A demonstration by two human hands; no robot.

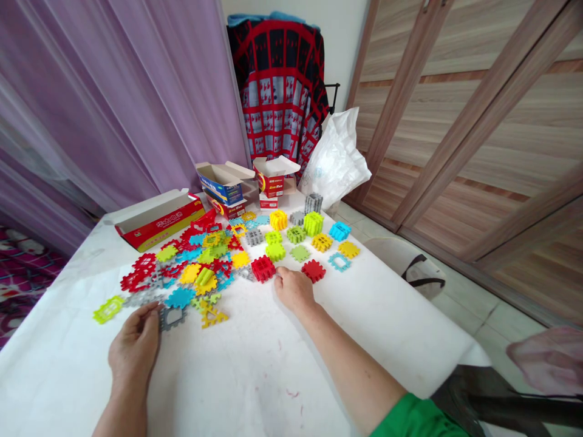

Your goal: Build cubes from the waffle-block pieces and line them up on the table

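Observation:
Interlocking plastic tiles with toothed edges lie on a table in a mixed pile [191, 273]. My left hand [136, 340] is at the pile's front edge, thumb and fingers pinched together beside a grey square frame tile [173, 318]. What is between those fingertips is too small to make out. My right hand [294, 290] is curled, its fingertips against the right side of a red toothed block [263, 268]. A flat red tile [314, 271] lies just right of that hand. A yellow triangular tile [212, 315] lies between my hands.
Several tile stacks, including a green one [313, 224] and a blue one [339, 230], stand behind my right hand. An open red box [159, 220], a blue box [221, 185] and a white plastic bag [337, 155] line the far side. White cloth [237, 382] covers the table.

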